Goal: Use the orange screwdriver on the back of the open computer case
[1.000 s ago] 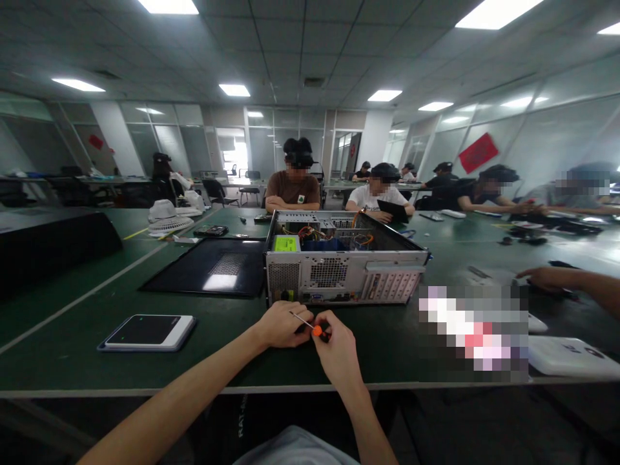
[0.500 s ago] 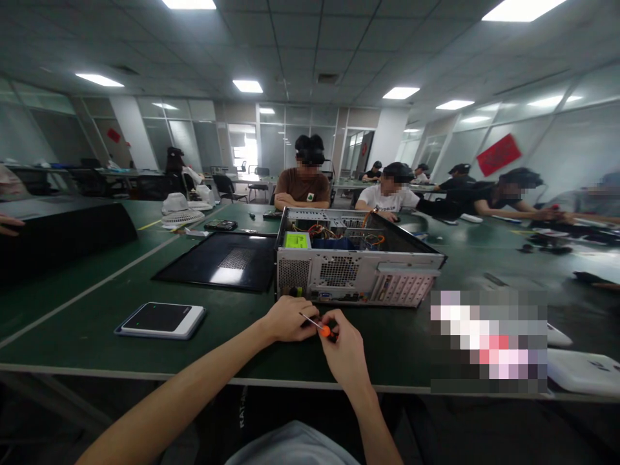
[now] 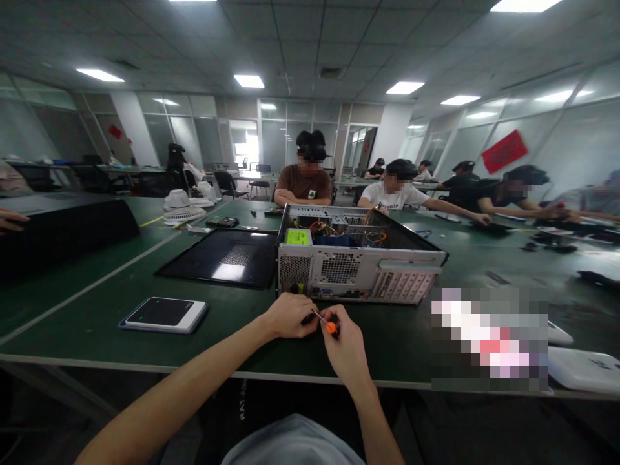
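Observation:
My right hand [image 3: 343, 341] is closed around a small screwdriver [image 3: 330, 327] with an orange and black handle. Its thin metal shaft points up and left to the fingers of my left hand [image 3: 292, 316]. That hand is curled shut, with something small and dark at its fingertips that I cannot make out. Just beyond both hands an opened computer case [image 3: 361, 274] lies on its side, its back panel facing me. Inside it show a power supply with a yellow-green label [image 3: 297, 237] and several coloured cables.
A black side panel [image 3: 220, 258] lies left of the case. Nearer me is a white and black device [image 3: 167, 314] on the green table [image 3: 232, 352]. A white device [image 3: 588, 369] sits at the right edge, beside a blurred-out patch. Several people sit around the tables.
The screwdriver's shaft has turned, and its tip is now at my left fingertips rather than above that hand. Across the table, a co-worker in white has stretched an arm out to the right.

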Demonstrator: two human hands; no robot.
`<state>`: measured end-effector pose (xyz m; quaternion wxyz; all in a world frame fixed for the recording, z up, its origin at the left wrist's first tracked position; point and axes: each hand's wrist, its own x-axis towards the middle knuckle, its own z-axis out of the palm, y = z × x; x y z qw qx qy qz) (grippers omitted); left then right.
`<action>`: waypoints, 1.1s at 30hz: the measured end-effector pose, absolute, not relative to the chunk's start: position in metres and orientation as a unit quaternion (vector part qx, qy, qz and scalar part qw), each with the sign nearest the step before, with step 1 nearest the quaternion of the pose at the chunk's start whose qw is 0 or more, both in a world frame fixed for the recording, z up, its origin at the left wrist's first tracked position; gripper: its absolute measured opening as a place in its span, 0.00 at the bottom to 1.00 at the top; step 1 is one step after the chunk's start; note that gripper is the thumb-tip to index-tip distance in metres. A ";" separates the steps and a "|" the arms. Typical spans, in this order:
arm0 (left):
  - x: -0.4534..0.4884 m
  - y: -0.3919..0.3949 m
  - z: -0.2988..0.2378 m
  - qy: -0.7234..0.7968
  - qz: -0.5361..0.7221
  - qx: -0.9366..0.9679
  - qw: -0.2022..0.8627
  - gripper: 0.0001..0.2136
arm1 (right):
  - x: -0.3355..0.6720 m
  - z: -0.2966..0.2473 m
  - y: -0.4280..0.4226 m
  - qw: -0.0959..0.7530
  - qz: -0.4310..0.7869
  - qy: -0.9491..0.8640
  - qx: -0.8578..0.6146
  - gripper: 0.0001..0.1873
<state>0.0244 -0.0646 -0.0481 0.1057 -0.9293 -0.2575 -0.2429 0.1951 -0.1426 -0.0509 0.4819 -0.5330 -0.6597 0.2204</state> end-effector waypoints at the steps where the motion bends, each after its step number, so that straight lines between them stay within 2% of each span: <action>1: 0.025 -0.064 -0.048 -0.261 -0.241 -0.929 0.106 0.06 | 0.195 -0.051 -0.142 0.482 0.221 -0.660 -0.533 0.04; 7: 0.023 -0.063 -0.044 -0.272 -0.243 -0.924 0.112 0.05 | 0.195 -0.051 -0.141 0.484 0.217 -0.658 -0.534 0.07; 13: 0.017 -0.062 -0.040 -0.272 -0.329 -0.896 0.125 0.06 | 0.197 -0.052 -0.140 0.498 0.215 -0.638 -0.547 0.10; 19: 0.010 -0.057 -0.038 -0.257 -0.404 -0.864 0.155 0.10 | 0.195 -0.049 -0.144 0.473 0.242 -0.619 -0.578 0.18; 23: 0.005 -0.055 -0.034 -0.282 -0.437 -0.835 0.179 0.13 | 0.193 -0.045 -0.147 0.493 0.240 -0.603 -0.580 0.23; 28: -0.001 -0.051 -0.031 -0.293 -0.463 -0.810 0.208 0.16 | 0.194 -0.050 -0.146 0.520 0.268 -0.587 -0.560 0.21; 33: -0.006 -0.046 -0.030 -0.295 -0.457 -0.810 0.220 0.17 | 0.195 -0.049 -0.145 0.495 0.263 -0.596 -0.575 0.20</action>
